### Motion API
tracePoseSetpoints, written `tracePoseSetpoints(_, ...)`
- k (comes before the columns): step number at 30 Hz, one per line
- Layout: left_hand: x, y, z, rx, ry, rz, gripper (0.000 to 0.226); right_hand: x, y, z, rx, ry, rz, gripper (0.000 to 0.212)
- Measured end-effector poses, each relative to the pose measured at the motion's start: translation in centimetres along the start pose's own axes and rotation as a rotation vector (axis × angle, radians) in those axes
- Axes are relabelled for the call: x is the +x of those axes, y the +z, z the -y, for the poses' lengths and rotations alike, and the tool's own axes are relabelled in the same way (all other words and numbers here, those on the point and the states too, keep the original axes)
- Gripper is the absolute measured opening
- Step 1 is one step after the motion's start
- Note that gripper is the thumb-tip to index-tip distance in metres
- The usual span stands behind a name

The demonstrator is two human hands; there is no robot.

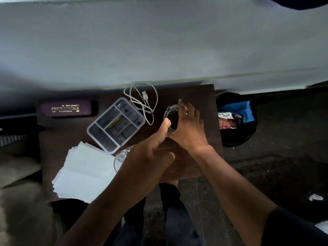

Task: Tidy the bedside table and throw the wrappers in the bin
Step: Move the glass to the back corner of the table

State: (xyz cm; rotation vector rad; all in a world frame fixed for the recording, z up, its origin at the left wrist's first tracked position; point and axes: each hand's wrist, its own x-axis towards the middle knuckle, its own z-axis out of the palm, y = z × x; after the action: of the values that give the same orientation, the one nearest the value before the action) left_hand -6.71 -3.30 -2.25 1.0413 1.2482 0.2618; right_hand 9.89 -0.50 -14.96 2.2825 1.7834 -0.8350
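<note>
From the head view, we looked straight down on a dark wooden bedside table set against a pale wall. Both of our bare forearms reached forward from the lower edge and converged over the right half of the tabletop.

Our right hand was spread open, fingers fanned and pointing away from us, its palm curved against the right side of a small dark glass jar. We could not tell whether it truly gripped the jar or only rested against it. Our left hand lay lower and to the left, loosely curled, its thumb raised so the tip touched the jar's near-left rim; the other fingers were folded under and held nothing that we could make out.

A clear stemmed glass stood just left of our left wrist, partly hidden by it. A grey compartmented organiser tray sat tilted at the table's centre, a white USB cable looped behind it, and a stack of white paper covered the near-left corner. A purple spectacle case lay at the back left.

Off the table's right edge stood a black bin on the floor, with a red and silver wrapper and something blue already inside it.
</note>
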Motion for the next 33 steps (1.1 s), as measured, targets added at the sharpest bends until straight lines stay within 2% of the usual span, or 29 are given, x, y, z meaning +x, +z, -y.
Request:
tracePoseSetpoints(5, 1.6, 0.9, 0.0, -0.002, -0.016, 0.042, 0.079, 1.0, 0.4, -0.5, 0.049, -0.023, -0.010, 0.115)
tracePoseSetpoints(11, 3.9, 2.6, -0.9, 0.102, -0.003, 0.010, 0.080, 2.2, -1.1, -2.8, 0.144, 0.068, -0.059, 0.111)
tracePoseSetpoints(18, 6.5, 4.6, -1.4, 0.071, -0.093, -0.059, 0.074, 4.5, -3.1, -5.1, 0.159, 0.104, -0.116, 0.113)
tracePoseSetpoints(27, 8.3, 4.7, -1.6, 0.002, -0.101, -0.134, 0.067, 6.8, -4.0, -5.4, 0.253, 0.078, -0.146, 0.113)
tracePoseSetpoints(33, 8.3, 4.0, -1.7, -0.060, -0.093, -0.184, 0.061, 7.0, -3.1, -4.8, 0.186, 0.075, -0.146, 0.116)
